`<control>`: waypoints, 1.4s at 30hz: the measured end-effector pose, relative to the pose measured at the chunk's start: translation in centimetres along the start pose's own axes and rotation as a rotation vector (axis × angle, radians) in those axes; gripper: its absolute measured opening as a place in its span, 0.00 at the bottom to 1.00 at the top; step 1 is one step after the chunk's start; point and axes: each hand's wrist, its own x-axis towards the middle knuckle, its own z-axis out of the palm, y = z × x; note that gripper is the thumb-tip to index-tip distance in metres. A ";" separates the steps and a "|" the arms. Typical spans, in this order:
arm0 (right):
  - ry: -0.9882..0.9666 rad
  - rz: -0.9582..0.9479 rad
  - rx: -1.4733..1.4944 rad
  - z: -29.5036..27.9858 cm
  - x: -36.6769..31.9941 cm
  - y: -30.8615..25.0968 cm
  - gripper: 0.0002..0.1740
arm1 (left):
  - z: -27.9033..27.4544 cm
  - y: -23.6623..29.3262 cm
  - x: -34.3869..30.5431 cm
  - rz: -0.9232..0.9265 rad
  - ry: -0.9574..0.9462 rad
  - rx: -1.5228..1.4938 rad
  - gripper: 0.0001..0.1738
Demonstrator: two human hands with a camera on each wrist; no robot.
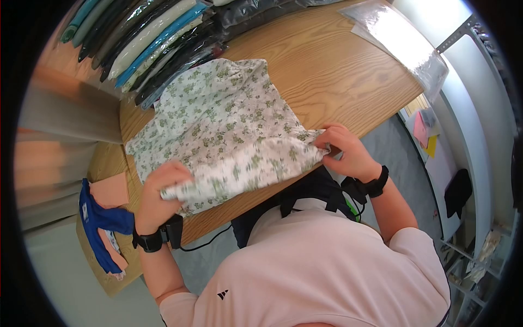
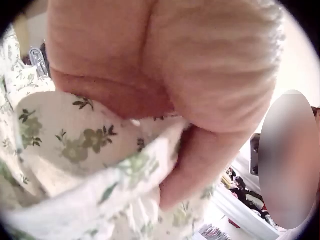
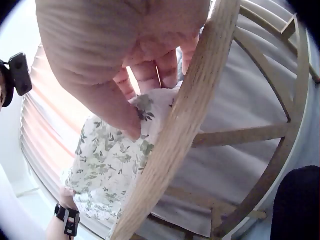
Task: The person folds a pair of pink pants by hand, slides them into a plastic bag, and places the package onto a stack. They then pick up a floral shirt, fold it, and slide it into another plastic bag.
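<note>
Floral garment [image 1: 229, 125] lies spread on the wooden bench [image 1: 338, 71]. Left hand [image 1: 160, 191] grips its near-left corner with fingers curled round the cloth. Right hand [image 1: 346, 152] pinches the near-right edge at the bench rim.

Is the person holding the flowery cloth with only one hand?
No, the left hand and the right hand both hold the flowery cloth at its near edge.
</note>
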 end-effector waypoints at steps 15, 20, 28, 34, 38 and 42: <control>0.235 0.220 0.050 1.6 0.7 -0.4 0.12 | 1.3 -3.2 1.2 0.295 0.274 0.453 0.17; 0.234 0.124 0.004 2.0 0.5 -0.1 0.13 | 1.1 -6.3 -0.4 0.265 0.023 0.587 0.15; 0.243 0.187 0.004 2.3 1.0 -0.4 0.12 | 1.6 -2.4 -0.4 0.314 0.212 0.542 0.19; 0.287 0.211 0.014 2.5 1.0 0.1 0.13 | 3.2 -5.0 0.5 0.231 -0.034 0.546 0.26; 0.288 0.266 0.019 2.6 1.0 -0.2 0.13 | 2.0 -4.4 -0.4 0.221 0.027 0.579 0.27; 0.270 0.279 0.002 2.5 1.2 -0.4 0.13 | 2.5 -2.7 -1.4 0.209 0.033 0.512 0.28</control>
